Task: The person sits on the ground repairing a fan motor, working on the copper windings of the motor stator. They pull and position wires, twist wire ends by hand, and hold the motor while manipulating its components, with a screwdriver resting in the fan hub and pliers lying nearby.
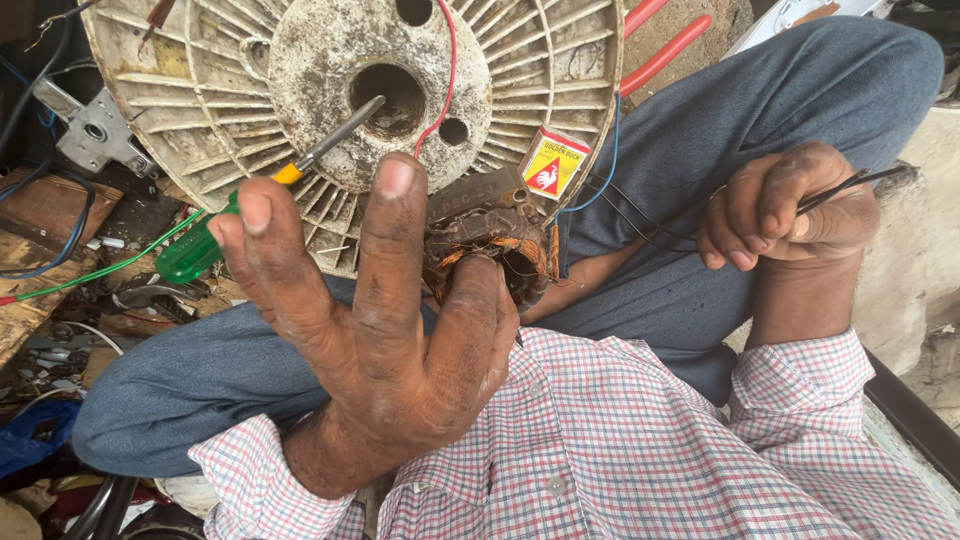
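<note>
While the fingers (385, 215) of my left hand (375, 330) stood spread and lifted, nothing pinched between them, only the thumb and the heel of that hand rested against the small motor winding (500, 250), a dark core wrapped in copper coils that sat on my lap between the knees. My right hand (775, 210) was curled shut around thin black wires (840, 190) that ran from its fist back toward the winding, with a blue wire (605, 170) and a red wire (447, 70) trailing up beside them.

I judged that the job went best with the winding steadied firmly by the thumb side while the leads were drawn gently, kept taut but not jerked, since the fine copper looked easy to snap.

Farther out, a dirty white ribbed fan housing (250, 90) leaned against my jeans (720, 120), a green-handled screwdriver (200, 245) lying across it with its tip toward the central hole. A small yellow and red box (551, 163) sat at the housing's rim, red-handled pliers (665, 45) lay beyond, and scraps and a green wire (110, 265) littered the wooden board (40, 215).
</note>
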Action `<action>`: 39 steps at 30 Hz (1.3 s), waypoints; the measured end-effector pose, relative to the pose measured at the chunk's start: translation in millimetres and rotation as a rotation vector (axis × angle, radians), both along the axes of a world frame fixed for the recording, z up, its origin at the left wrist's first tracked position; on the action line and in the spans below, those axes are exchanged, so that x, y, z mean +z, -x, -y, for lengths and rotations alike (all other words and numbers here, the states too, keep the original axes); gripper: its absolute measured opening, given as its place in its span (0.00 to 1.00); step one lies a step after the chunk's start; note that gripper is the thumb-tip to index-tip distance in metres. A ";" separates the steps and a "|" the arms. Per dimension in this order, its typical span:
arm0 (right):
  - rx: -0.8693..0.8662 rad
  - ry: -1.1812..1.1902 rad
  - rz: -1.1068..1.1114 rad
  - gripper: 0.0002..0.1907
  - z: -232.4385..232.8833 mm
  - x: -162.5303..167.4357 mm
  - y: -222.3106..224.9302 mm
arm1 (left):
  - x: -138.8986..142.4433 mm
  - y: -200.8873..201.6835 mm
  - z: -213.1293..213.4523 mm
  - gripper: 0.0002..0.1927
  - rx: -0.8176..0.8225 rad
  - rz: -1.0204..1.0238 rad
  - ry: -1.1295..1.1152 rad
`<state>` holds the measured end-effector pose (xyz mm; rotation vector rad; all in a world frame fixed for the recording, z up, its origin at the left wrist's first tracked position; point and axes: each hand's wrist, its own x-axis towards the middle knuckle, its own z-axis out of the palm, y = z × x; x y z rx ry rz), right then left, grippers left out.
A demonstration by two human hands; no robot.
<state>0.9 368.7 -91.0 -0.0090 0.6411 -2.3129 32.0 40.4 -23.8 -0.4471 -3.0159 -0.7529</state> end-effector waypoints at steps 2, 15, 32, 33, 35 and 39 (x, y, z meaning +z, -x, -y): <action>-0.016 -0.016 0.010 0.10 -2.8 -0.9 -3.2 | -2.2 0.2 -1.7 0.09 0.006 -0.038 -0.009; -0.015 -0.016 0.001 0.10 -25.1 -15.3 -18.7 | -9.7 -18.5 9.5 0.03 -0.046 -0.063 -0.124; 0.003 0.031 0.002 0.10 -6.6 -6.8 -1.6 | 5.5 11.6 18.9 0.04 -0.111 0.034 -0.172; 0.007 0.039 -0.006 0.10 -4.4 -6.4 0.6 | 6.2 15.7 21.1 0.04 -0.115 0.054 -0.196; 0.014 0.056 -0.018 0.10 -0.8 -5.9 4.2 | 1.1 23.9 21.7 0.05 -0.034 0.055 -0.307; 0.029 0.062 -0.014 0.10 1.3 -5.5 6.4 | 5.7 26.1 29.6 0.09 -0.007 0.167 -0.315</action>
